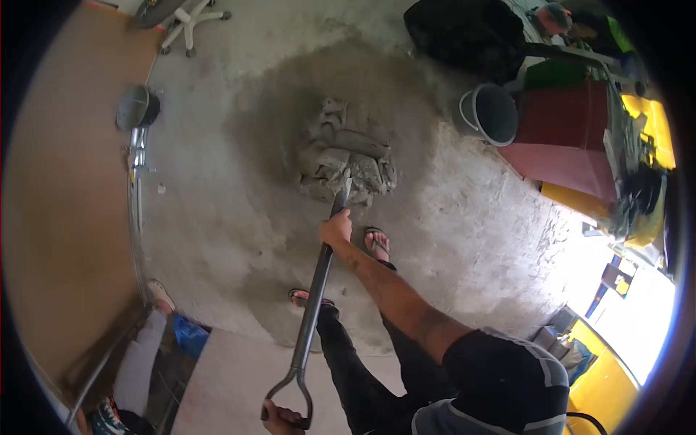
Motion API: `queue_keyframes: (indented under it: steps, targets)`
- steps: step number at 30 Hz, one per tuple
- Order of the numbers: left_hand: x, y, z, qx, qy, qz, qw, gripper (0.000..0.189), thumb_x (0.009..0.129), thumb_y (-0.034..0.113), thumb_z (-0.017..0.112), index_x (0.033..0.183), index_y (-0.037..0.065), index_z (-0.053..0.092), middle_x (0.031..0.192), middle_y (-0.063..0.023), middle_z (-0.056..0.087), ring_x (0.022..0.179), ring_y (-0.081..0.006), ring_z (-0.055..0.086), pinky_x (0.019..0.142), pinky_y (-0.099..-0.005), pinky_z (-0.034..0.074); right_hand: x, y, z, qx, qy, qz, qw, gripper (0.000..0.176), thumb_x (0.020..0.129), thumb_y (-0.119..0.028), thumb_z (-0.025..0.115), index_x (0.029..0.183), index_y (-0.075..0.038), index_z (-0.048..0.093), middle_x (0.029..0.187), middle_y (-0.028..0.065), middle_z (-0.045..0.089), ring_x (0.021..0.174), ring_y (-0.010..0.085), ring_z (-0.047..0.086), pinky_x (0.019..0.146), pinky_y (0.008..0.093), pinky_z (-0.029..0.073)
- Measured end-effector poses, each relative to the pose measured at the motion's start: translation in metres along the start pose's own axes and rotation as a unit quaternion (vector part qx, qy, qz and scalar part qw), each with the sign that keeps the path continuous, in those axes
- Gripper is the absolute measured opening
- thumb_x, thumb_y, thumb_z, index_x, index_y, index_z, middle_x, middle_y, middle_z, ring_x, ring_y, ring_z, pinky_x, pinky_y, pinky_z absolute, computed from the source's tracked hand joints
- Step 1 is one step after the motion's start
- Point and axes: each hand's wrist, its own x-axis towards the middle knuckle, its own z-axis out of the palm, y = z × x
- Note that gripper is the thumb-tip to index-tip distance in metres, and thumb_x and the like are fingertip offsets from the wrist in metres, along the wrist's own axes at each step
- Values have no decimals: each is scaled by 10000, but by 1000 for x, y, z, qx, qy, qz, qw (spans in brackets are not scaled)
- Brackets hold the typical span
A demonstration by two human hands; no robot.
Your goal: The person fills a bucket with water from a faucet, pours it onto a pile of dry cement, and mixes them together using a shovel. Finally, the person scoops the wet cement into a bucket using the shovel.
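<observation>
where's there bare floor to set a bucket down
Bare concrete lies left of the grey pile, toward the brown panel, and between the right foot and the red container. It's crowded around the shovel and pile, and past the grey bucket by the black bundle.

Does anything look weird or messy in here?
Yes, a bit: the lumpy grey heap sits right on the bare floor, with a dark, wet-looking patch spread around it. It may be meant to be there, since the shovel reaches to it; I can't tell whether it spilled.
</observation>
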Motion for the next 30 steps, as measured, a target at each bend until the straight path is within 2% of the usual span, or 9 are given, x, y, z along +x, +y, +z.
queue_keyframes:
  steps: [4,6,10,14,17,21,25,27,30]
  targets:
    - [-5,39,-5,-80,-35,-16,996,399,939,358,523,651,123,377,456,27,297,353,-107,320,363,-286,344,-15,31,30,97,-23,42,994,462,746,-116,590,1086,73,342,885,281,611,793,370,655,601,414,535]
    - [0,36,-61,-65,-59,-30,996,428,923,418,539,646,140,367,455,34,302,350,-103,323,335,-286,325,-44,29,25,41,33,-31,998,418,782,-135,581,1087,40,354,934,284,602,855,412,630,696,454,517]
    - [66,14,-127,16,-48,36,998,407,920,395,551,657,135,381,449,25,319,333,-112,334,321,-288,328,-117,35,38,216,-34,89,972,420,776,-106,574,1086,53,340,877,268,611,748,402,647,661,473,523]
    - [141,24,-114,-9,-73,56,996,401,924,405,538,671,131,391,447,21,325,330,-111,341,312,-287,335,-47,67,126,109,15,63,992,418,774,-72,543,1100,79,332,858,259,590,640,316,656,484,407,524]
    - [123,57,-133,-93,-165,39,981,421,929,426,518,646,146,382,448,25,321,342,-104,353,326,-276,338,-90,53,92,172,30,73,982,442,765,-87,558,1108,79,332,857,248,596,662,322,658,529,408,533]
    - [95,79,-178,61,-112,93,987,425,935,415,486,650,108,411,469,-24,370,387,-133,342,350,-289,309,-151,75,67,292,52,72,952,408,759,-127,572,1051,42,343,775,227,608,519,296,635,480,387,513]
    - [121,83,-154,19,-165,21,986,433,932,475,471,663,140,411,463,-4,365,368,-125,345,363,-289,335,-143,71,28,303,77,66,948,447,785,-115,576,1118,29,315,822,221,589,508,304,618,431,376,502]
    - [138,84,-118,-36,-245,-16,969,427,933,500,460,671,169,398,460,29,335,339,-115,320,348,-289,328,-93,73,25,119,223,-49,966,466,792,-156,581,1137,17,319,813,252,607,544,339,631,496,405,516]
    - [146,115,-14,-59,-347,-4,936,423,930,481,480,656,170,400,504,32,372,382,-114,338,402,-280,347,-21,5,-33,263,188,9,946,484,793,-183,583,1150,21,327,919,333,593,839,466,608,708,514,489]
